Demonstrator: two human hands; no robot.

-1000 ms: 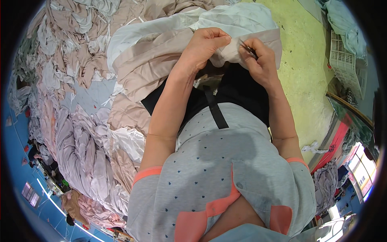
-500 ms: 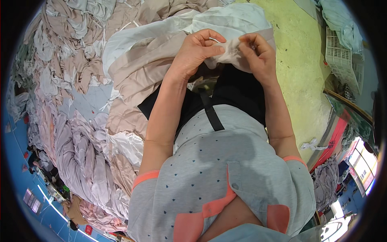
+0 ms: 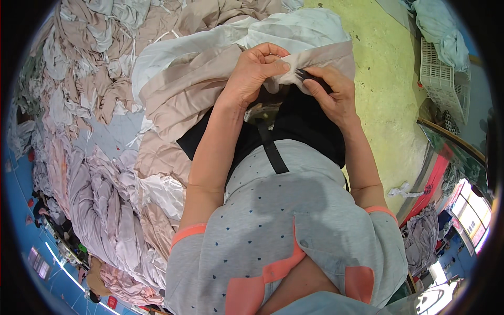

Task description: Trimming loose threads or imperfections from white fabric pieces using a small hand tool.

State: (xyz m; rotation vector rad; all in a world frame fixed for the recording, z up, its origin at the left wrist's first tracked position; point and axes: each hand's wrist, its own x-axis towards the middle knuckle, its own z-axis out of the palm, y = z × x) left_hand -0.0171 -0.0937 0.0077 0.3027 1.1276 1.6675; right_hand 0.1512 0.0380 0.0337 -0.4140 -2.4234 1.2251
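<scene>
Nearest, at six o'clock, is the person's grey shirt [image 3: 315, 210], with a black strap [image 3: 273, 155] reaching from its hem toward twelve, over black trousers [image 3: 317, 113].

Beyond the lap, near twelve o'clock, the left hand [image 3: 258, 68] pinches the edge of the beige cloth [image 3: 186, 84] between thumb and forefinger. The cloth spreads from there toward eleven and one. Between one and two, the right hand [image 3: 336, 92] grasps a small dark tool [image 3: 303, 73], its tips at the pinched edge; whether its blades are parted is too small to tell.

For good work here, I would keep the pinch firm and close, hold the edge flat, and set the tips along it, clear of the left thumb and the weave.

Farther, white cloth [image 3: 299, 26] lies just past the beige; at two are yellow floor [image 3: 388, 100] and a white basket [image 3: 438, 79]; toward ten, heaped cloth [image 3: 105, 68].
</scene>
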